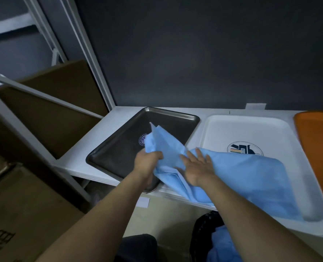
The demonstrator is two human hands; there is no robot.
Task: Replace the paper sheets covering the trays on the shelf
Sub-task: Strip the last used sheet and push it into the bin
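On the shelf (77, 167) | left hand (147, 161) clutches blue sheet (241, 176); right hand (198, 167) spread flat on it

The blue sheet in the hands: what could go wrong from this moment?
1. The left hand bunches the blue sheet while the right hand lies flat and open on it; thin paper might tear or crease between them.
2. The metal tray has its near corner past the shelf edge; a snagging pull could drag it off.
3. The sheet hangs over the shelf front above a black bin and could slip into it.
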